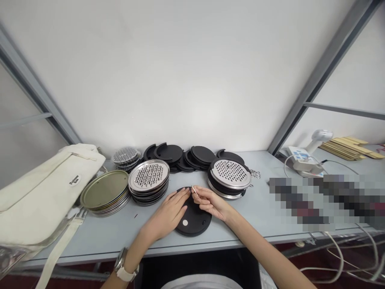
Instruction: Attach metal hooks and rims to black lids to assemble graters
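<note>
A round black disc [195, 228] lies on the table in front of me, with a small white dot [185, 222] on it and a small dark knob near its right edge. My left hand [173, 212] rests flat on the disc's upper left, fingers stretched out. Between the thumb and fingers of my right hand [209, 201] is a thin, light-coloured piece [194, 190], held at the disc's far edge. Its exact kind is too small to make out. Beyond the right hand sits a stack topped by a perforated metal grater disc [231, 173], with small metal loops [255, 174] beside it.
To the left stand stacked grater discs [149, 176], olive-topped round plates [105, 188] and a cream bag [45, 192]. Several black discs [170, 153] line the wall. At right are a white device [300, 158], wooden strips [345, 148] and cables.
</note>
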A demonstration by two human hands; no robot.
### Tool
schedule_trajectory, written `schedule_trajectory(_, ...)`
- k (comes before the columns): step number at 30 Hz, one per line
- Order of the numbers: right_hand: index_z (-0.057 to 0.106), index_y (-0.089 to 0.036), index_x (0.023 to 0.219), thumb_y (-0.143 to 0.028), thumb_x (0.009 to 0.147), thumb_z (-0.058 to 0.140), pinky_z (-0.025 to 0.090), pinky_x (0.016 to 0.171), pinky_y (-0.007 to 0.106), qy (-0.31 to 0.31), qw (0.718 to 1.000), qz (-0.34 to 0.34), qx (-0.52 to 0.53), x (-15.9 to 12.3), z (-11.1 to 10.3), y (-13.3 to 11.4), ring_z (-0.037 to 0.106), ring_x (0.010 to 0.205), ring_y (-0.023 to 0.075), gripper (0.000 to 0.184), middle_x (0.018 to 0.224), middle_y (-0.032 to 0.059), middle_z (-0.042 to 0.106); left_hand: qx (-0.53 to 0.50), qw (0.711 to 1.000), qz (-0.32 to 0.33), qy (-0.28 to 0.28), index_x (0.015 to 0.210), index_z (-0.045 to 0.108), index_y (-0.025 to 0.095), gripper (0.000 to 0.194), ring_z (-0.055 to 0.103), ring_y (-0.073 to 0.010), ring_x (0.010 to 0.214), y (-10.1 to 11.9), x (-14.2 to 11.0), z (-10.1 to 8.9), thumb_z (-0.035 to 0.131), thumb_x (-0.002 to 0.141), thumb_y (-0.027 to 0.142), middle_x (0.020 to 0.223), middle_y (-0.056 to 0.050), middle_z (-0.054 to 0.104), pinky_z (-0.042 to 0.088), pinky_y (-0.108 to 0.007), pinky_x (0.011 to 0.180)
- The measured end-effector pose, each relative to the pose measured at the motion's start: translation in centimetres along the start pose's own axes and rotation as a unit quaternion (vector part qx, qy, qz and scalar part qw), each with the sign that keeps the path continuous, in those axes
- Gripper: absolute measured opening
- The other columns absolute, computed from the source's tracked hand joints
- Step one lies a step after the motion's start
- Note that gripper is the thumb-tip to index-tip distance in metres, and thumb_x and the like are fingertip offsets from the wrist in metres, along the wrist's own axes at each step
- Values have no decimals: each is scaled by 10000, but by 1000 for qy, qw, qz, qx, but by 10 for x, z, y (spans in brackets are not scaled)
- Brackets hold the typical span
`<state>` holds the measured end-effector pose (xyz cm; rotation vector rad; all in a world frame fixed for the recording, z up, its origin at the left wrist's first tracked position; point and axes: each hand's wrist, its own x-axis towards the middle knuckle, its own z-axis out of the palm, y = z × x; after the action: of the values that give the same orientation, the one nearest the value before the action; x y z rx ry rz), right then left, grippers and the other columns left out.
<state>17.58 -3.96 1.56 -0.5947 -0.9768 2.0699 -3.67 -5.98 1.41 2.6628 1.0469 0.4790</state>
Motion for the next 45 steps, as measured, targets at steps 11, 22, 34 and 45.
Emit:
schedule_trajectory(11, 482, -219, 808, -500, 854, 613, 297, 409, 197, 132, 961, -160, -181, -5, -5, 10, 413, 442, 76, 314, 655, -21, 587, -69, 996, -9, -53, 1458, 341, 308, 446, 293, -151, 1414, -5, -13, -22, 313, 1017, 246, 1505, 7, 380, 243, -382, 1188)
schedule_trajectory(22, 539, -206, 741, -382, 909, 532, 320, 546, 259, 243, 806, -219, -494, -5, -13, 18, 422, 571, 135, 244, 617, -33, 456, -28, 996, -80, 15, 1463, 329, 226, 476, 316, -224, 1405, 21, -10, -3, 349, 996, 321, 1524, -71, 341, 318, -436, 1149)
schedule_trajectory(34, 488, -206, 711, -348, 913, 511, 310, 537, 240, 217, 796, -202, -528, -2, -9, 16, 395, 541, 118, 248, 577, -55, 428, -22, 999, 30, -33, 1446, 364, 286, 578, 245, -266, 1431, 15, -9, -12, 547, 909, 400, 1532, -36, 329, 244, -492, 1174)
schedule_trajectory(45, 576, -182, 740, -318, 924, 515, 295, 525, 235, 202, 787, -201, -547, -2, -6, 16, 398, 537, 110, 237, 574, -53, 419, -11, 1000, 14, -17, 1421, 406, 285, 535, 287, -285, 1404, 19, -10, -11, 547, 910, 359, 1551, -47, 265, 318, -470, 1140)
